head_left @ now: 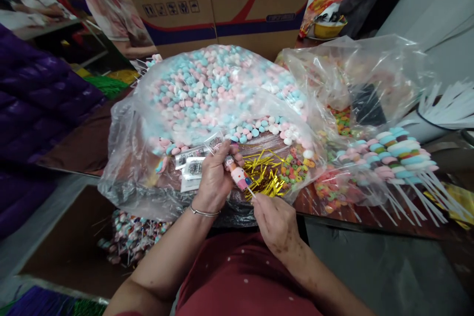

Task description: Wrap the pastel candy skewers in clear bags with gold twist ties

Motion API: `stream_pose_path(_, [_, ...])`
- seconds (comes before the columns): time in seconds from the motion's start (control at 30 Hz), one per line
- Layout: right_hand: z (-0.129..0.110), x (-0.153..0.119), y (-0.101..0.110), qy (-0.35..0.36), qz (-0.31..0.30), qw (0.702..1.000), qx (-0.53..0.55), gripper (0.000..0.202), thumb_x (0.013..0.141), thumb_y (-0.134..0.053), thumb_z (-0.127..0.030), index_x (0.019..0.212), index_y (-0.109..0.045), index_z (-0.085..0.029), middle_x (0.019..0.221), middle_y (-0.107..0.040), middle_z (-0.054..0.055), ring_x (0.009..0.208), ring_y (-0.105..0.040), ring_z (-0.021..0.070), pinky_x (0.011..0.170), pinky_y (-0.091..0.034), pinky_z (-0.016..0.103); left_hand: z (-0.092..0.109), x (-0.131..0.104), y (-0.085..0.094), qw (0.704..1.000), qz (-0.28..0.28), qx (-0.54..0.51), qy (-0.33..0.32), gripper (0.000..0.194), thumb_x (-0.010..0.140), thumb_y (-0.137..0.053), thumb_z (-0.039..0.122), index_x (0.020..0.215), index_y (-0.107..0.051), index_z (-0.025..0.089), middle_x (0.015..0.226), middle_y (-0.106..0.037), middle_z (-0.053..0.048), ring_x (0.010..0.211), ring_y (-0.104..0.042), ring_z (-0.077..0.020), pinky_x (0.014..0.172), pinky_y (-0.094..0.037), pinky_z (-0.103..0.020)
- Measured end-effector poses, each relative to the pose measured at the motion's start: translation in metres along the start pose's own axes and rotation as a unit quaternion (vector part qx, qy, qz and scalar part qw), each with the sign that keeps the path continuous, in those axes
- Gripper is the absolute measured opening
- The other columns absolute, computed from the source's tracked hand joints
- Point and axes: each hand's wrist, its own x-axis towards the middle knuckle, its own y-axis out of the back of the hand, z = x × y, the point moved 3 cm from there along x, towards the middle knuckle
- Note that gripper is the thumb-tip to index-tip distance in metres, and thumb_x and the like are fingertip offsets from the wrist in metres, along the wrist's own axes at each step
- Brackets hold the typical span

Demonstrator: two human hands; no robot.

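A small pink, white and blue candy stick, partly wrapped in clear film, is tilted between my two hands. My left hand closes around its upper end, and its fingers hide part of the top. Lower down, my right hand pinches the thin white stick. Gold twist ties lie loose just beyond my right hand. Beside my left hand, clear printed packets rest on the plastic sheet.
A big clear bag of pastel candies covers the table's middle, before a large cardboard box. Fruit-coloured rings and stacked candy sticks are at right. An open carton with finished sticks stands lower left. A co-worker is behind.
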Motion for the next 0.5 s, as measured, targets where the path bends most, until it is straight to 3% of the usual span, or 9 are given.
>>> stream_pose_path(0.2, [0.002, 0.008, -0.008, -0.042, -0.018, 0.998, 0.049, 0.029, 0.097, -0.038, -0.019, 0.077, -0.059, -0.015, 0.057, -0.059, 0.001, 0.052, -0.055, 0.0117, 0.054, -0.038, 0.023, -0.026, -0.020, -0.011, 0.998, -0.042, 0.012, 0.032, 0.037, 0.062, -0.084, 0.029, 0.071, -0.052, 0.015, 0.053, -0.049, 0.008, 0.041, -0.044, -0.0034, 0.039, -0.036, -0.015])
stream_pose_path(0.4, [0.008, 0.013, -0.010, -0.077, -0.005, 0.993, 0.089, 0.028, 0.095, -0.039, -0.019, 0.075, -0.058, -0.017, 0.055, -0.059, 0.000, 0.049, -0.054, 0.0110, 0.050, -0.037, 0.022, -0.038, -0.031, -0.014, 0.996, -0.071, 0.048, 0.021, 0.037, 0.066, -0.082, 0.032, 0.065, -0.049, 0.016, 0.053, -0.050, 0.007, 0.047, -0.052, -0.0062, 0.047, -0.041, -0.017])
stream_pose_path(0.5, [0.010, 0.015, -0.009, -0.087, 0.005, 0.990, 0.112, 0.026, 0.094, -0.039, -0.019, 0.080, -0.060, -0.016, 0.061, -0.063, 0.003, 0.053, -0.058, 0.0120, 0.052, -0.040, 0.022, -0.042, -0.036, -0.014, 0.992, -0.092, 0.083, 0.035, 0.034, 0.071, -0.078, 0.040, 0.069, -0.056, 0.015, 0.051, -0.051, 0.005, 0.054, -0.059, -0.0106, 0.054, -0.044, -0.019])
